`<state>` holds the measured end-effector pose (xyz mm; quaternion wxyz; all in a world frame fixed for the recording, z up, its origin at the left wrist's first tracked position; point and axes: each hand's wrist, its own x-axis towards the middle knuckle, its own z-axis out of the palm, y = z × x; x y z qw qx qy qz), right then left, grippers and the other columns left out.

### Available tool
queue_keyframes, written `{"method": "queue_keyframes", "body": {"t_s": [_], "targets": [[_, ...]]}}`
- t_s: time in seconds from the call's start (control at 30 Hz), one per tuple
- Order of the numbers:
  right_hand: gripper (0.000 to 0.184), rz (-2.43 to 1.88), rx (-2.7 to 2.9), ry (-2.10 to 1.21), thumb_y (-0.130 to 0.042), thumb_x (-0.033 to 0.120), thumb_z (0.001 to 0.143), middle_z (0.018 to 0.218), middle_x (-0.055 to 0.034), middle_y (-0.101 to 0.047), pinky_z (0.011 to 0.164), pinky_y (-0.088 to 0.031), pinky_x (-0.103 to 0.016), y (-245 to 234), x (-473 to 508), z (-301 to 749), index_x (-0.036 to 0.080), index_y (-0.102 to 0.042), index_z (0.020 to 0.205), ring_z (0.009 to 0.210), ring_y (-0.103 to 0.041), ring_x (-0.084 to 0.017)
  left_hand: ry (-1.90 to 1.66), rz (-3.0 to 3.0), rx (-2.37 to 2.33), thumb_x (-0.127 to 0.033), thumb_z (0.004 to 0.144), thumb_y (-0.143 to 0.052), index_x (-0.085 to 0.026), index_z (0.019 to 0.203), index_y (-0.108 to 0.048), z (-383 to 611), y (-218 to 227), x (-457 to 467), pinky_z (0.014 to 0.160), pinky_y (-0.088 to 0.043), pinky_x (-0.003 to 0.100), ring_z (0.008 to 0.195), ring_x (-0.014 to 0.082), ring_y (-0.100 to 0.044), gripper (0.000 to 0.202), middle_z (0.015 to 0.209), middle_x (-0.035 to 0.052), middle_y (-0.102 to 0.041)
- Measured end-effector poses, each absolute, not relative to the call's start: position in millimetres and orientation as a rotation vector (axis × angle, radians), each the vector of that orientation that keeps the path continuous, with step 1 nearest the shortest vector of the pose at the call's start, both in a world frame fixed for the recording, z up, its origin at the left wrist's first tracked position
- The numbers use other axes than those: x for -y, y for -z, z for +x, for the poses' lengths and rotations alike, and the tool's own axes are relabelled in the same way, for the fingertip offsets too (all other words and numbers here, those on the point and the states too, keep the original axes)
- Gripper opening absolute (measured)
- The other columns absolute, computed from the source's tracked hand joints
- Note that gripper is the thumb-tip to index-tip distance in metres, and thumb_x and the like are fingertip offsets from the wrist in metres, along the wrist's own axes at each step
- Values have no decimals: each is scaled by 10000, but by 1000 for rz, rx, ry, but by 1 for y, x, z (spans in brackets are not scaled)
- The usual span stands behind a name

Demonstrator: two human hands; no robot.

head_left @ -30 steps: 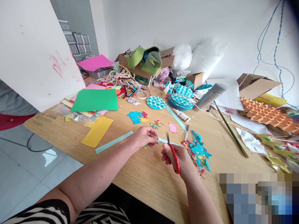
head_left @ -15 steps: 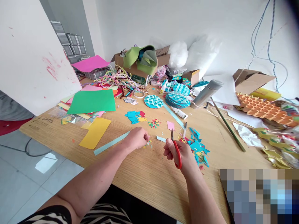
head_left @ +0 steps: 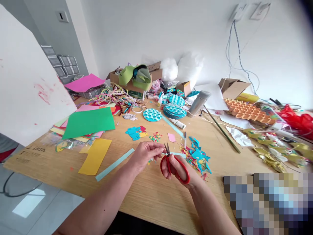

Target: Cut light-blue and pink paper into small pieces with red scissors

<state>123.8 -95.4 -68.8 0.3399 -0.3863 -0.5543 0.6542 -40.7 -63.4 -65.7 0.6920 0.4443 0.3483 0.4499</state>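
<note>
My right hand [head_left: 179, 171] grips red-handled scissors [head_left: 171, 163], blades pointing up and away over the wooden table [head_left: 156, 192]. My left hand [head_left: 145, 153] pinches the end of a thin light-blue paper strip [head_left: 177, 154] that runs right, behind the blades. Small coloured paper scraps [head_left: 151, 160] lie just under the two hands. A pile of blue and multicoloured cut-outs [head_left: 198, 158] sits right of the scissors.
A longer light-blue strip [head_left: 114, 164] and a yellow sheet [head_left: 95, 156] lie to the left, with green paper [head_left: 89, 122] on a stack behind. Blue scalloped discs [head_left: 174, 109], a metal flask [head_left: 198, 103], cardboard boxes [head_left: 133, 81] and orange folded paper [head_left: 248, 111] crowd the far side.
My left hand went down to the scraps on the table and has come back to the strip. The scissors swung from the strip to upright. The camera tilted up and right.
</note>
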Motion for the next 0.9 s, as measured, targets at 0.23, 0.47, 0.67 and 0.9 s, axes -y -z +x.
{"method": "queue_keyframes", "body": {"t_s": [0.23,0.47,0.67,0.9], "targets": [[611,-930,1265,-1839,-475,695,808,523,-17,-577,399,-368,-180,61,112,112,115,-607,670,419,-511,-85,-966,949,-662,-316,640,-759,-103,703,-721,-40,59,71,521,-363,210,511,69,-475,226,586,20,-608],[695,-897,1099,-1794,-418,785,759,460,-8,-539,366,-311,-179,73,153,108,124,-596,640,363,-441,-73,-807,1095,-595,-314,668,-713,-97,678,-730,-38,45,91,532,-387,227,508,89,-488,218,575,40,-609],[662,-906,1137,-1645,-438,766,768,482,-10,-535,374,-326,-195,75,182,103,135,-594,645,382,-448,-86,-808,1154,-612,-306,672,-693,-113,635,-715,-35,39,114,500,-380,223,477,89,-478,197,551,29,-594],[665,-915,1141,-1596,-430,772,765,465,-3,-521,354,-307,-185,77,206,95,141,-585,626,357,-416,-75,-806,1049,-570,-277,663,-695,-114,607,-702,-34,50,135,509,-375,227,473,92,-482,173,528,25,-583]]}}
